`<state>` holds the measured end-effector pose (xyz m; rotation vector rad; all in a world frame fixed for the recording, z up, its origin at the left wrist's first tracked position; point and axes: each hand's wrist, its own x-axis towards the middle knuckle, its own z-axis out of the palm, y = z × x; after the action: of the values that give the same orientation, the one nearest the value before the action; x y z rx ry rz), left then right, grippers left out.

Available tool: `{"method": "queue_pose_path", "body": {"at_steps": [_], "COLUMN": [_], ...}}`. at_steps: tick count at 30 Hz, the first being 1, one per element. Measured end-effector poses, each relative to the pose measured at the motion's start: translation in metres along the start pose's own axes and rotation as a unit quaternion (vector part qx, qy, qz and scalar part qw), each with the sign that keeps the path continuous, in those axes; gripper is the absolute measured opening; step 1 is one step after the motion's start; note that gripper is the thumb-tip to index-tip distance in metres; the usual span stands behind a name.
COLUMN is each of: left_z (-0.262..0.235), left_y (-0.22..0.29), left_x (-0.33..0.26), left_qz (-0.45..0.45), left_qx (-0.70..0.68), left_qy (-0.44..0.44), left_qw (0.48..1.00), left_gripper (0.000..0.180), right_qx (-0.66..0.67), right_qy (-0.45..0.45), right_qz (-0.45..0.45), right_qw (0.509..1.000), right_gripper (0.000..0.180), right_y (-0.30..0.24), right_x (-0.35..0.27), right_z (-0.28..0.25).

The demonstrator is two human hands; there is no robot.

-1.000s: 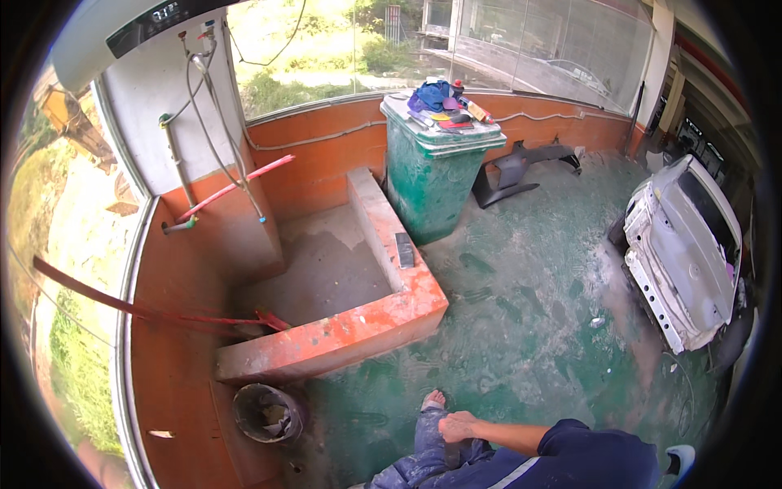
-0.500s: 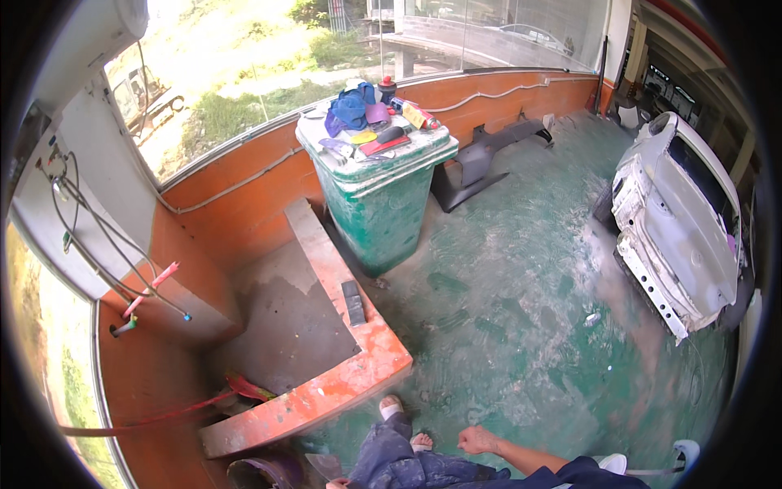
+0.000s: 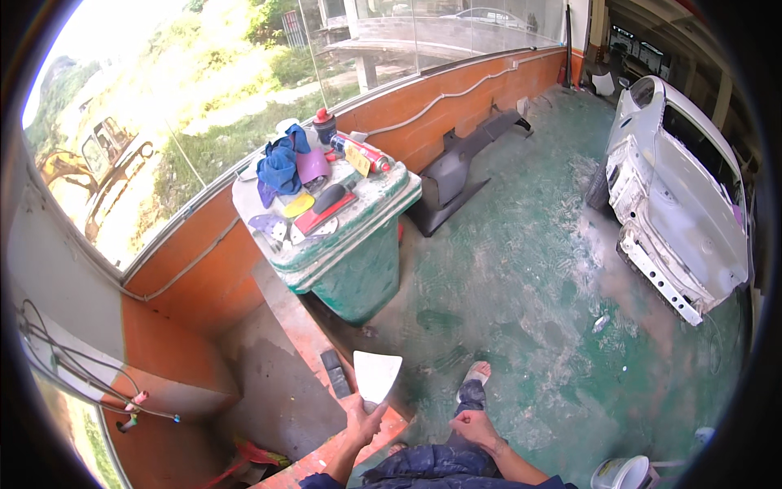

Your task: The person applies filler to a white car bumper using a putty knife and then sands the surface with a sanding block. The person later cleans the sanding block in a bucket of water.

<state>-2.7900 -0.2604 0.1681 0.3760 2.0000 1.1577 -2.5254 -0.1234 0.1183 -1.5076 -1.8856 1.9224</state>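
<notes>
While you look down from the head camera, your left hand is clenched round the handle of a wide white putty scraper, blade upward, held over the orange curb of the sunken concrete basin. Just beside the blade, to its left, a small dark block lies on that curb. Your right hand is closed in a loose fist and grips nothing, resting near your knee above the dark blue trousers. One sandalled foot stands on the green floor.

Further ahead, well apart from both hands, stands a green wheeled bin with a paint-smeared lid carrying a blue rag, a red tube and other scrapers. A stripped white car body sits at your right, and a white bucket near the lower edge.
</notes>
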Motion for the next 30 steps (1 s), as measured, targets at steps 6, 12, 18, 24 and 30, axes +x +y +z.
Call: {"method": "queue_pose_path", "body": {"at_steps": [6,12,18,24,30], "left_z": [0.082,0.126,0.130,0.087,0.032], "left_y": [0.075,0.153,0.185,0.265,0.361], "left_x": [0.110,0.133,0.162,0.198,0.226], "left_qz": [0.027,-0.047,0.053,0.108,0.014], "left_qx": [0.040,-0.067,-0.124,-0.112,-0.111], "left_qy": [0.031,0.148,0.260,0.319,0.307], "left_qw": [0.998,0.986,0.956,0.935,0.945], "left_gripper": [0.051,0.049,0.048,0.069,0.087], "right_qx": [0.143,0.109,0.105,0.113,0.082], "right_qy": [0.012,-0.018,-0.084,-0.074,-0.064], "right_qz": [0.125,0.029,-0.118,-0.210,-0.157], "right_qw": [0.982,0.993,0.984,0.968,0.982], "right_gripper": [0.019,0.030,0.037,0.038,0.044], "right_y": [-0.033,-0.188,-0.378,-0.519,-0.621], "right_x": [0.147,0.322,0.513,0.639,0.754], "right_z": [-0.140,-0.253,-0.228,-0.128,-0.050]}}
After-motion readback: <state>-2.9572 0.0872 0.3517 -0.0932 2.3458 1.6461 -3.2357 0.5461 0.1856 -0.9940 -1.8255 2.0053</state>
